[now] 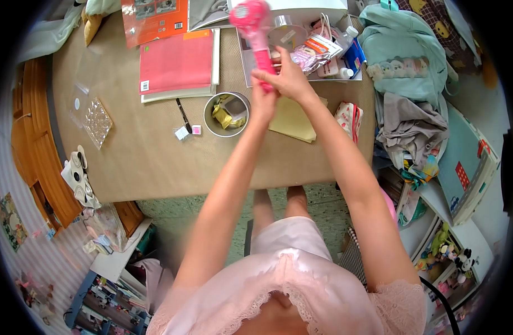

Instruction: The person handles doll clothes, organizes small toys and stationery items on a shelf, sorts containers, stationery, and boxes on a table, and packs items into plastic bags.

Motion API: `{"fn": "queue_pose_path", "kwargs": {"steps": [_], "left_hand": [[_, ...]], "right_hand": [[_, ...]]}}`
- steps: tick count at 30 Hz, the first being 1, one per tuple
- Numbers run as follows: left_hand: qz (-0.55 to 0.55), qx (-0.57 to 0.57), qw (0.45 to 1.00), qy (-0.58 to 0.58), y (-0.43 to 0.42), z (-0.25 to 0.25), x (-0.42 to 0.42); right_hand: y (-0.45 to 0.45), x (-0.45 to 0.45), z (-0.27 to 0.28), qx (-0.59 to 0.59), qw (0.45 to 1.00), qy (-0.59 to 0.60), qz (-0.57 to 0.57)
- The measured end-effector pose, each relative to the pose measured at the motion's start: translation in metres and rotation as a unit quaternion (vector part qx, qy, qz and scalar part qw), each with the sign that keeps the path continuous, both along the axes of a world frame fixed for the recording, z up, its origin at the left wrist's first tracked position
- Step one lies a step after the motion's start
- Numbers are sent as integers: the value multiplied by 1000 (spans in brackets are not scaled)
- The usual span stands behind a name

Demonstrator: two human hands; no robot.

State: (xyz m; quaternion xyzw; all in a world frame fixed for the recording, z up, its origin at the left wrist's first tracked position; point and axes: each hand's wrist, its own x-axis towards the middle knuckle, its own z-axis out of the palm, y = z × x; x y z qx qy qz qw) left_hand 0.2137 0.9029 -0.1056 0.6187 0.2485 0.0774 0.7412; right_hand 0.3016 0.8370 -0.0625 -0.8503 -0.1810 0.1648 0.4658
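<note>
A bright pink wand-like object with a round head (250,18) is held upright over the far part of the table; its exact kind is blurred. My left hand (263,101) is closed round the lower end of its handle. Just above, my right hand (291,80) grips the handle too, with the thumb across it and the fingers on its right side. Below my hands lies a pale yellow paper sheet or envelope (294,120). To their left stands a round tin (206,124) with gold wrappers inside.
A white box (354,84) of bottles, packets and a clear roll stands behind my hands. Red-covered books (175,64), a black pen (183,114) and a clear packet (98,124) lie leftward. A red-and-white pouch (349,120) and mint backpack (404,42) are rightward.
</note>
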Motion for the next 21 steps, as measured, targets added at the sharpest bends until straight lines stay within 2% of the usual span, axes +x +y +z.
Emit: {"fn": "queue_pose_path", "kwargs": {"steps": [1, 2, 3, 4, 5, 6, 7, 10, 12, 13, 15, 16, 17, 18, 19, 21], "left_hand": [[-12, 68, 996, -64, -16, -16, 3], [-13, 196, 979, -56, -29, 6, -3], [-51, 108, 993, -11, -33, 24, -6], [-74, 100, 992, 9, -31, 33, -9], [-98, 91, 991, 29, -29, 38, -13], [-61, 218, 974, 11, -24, 37, -20], [-23, 342, 939, -8, -14, 40, -26], [140, 466, 866, 118, 14, 38, -54], [163, 485, 833, 213, 37, 18, -76], [163, 485, 832, 214, 44, 9, -87], [146, 456, 831, 283, 57, -5, -101], [140, 469, 824, 286, 60, -6, -103], [139, 470, 823, 287, 61, -3, -102], [120, 465, 828, 290, 61, 4, -99], [101, 461, 831, 294, 61, 7, -98], [102, 457, 832, 298, 62, 5, -98]], "right_hand": [[1, 0, 1, -50, 997, 12, 51], [-2, 8, 1, -113, 993, 38, 7], [-16, 25, -20, -7, 995, 99, 10], [-28, 39, -17, -26, 998, 39, 45], [-39, 53, -13, -114, 991, -34, 63], [-50, 66, -8, -162, 980, -74, 90], [-59, 78, 2, -184, 972, -62, 130], [-65, 109, -12, -215, 952, -123, 182], [-62, 119, -17, -259, 890, -346, 143], [-56, 113, -13, -259, 890, -346, 144], [-34, 96, -10, -174, 904, -389, 22], [-25, 85, -19, -150, 937, -314, 32], [-9, 59, 4, -286, 938, -191, 48], [-6, 53, -18, -304, 937, -113, 132], [-4, 43, -36, -281, 943, -47, 169], [5, 26, -56, -267, 940, -47, 206]]}}
